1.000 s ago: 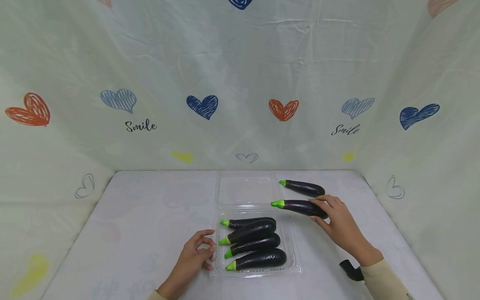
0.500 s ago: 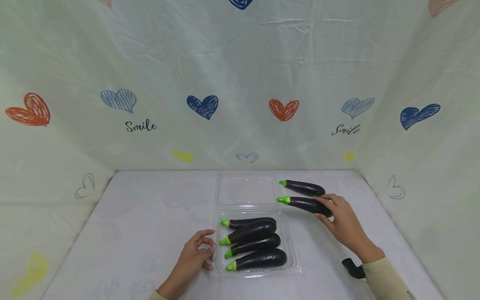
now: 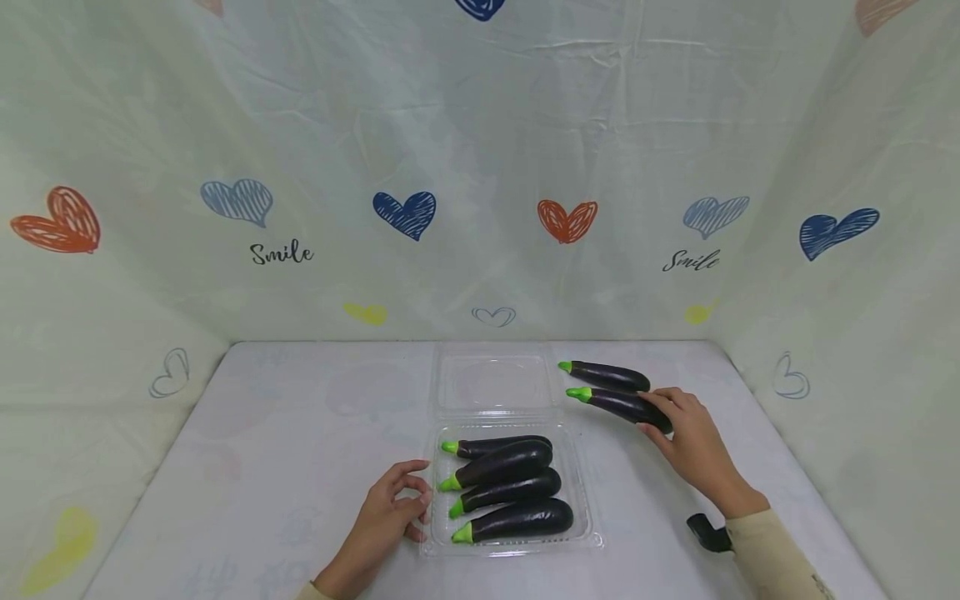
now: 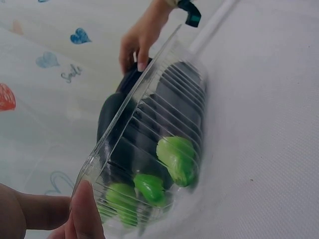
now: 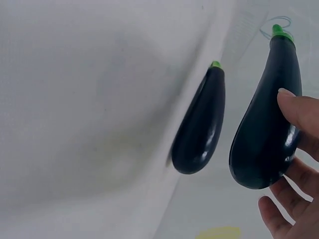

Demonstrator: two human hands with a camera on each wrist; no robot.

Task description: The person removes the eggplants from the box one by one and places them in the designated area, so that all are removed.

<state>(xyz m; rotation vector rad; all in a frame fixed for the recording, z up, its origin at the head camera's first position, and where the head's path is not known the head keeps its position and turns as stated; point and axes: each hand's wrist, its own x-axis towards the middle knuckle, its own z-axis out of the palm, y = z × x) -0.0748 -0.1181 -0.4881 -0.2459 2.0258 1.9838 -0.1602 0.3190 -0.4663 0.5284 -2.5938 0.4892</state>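
Observation:
My right hand point(image 3: 693, 446) grips the thick end of a dark purple eggplant point(image 3: 621, 406) with a green stem. In the right wrist view, the thumb lies over this eggplant point(image 5: 264, 134), which is held up off the table. Another eggplant point(image 3: 609, 376) lies on the table just behind it. With thumb and finger, my left hand point(image 3: 386, 512) pinches the left rim of a clear plastic clamshell container point(image 3: 510, 547), as the left wrist view shows. Several eggplants point(image 3: 517, 518) lie side by side in it, stems to the left; one overlaps its neighbour.
The container's clear lid point(image 3: 495, 382) is folded open flat on the table behind it. A white table point(image 3: 300, 467) meets a pale curtain point(image 3: 495, 275) with printed hearts at the back and sides. A black strap piece point(image 3: 708, 533) shows at the right sleeve.
My right hand has carried the gripped eggplant a little to the right and back, and its stem end has tilted away from me. The left hand and the container have stayed put.

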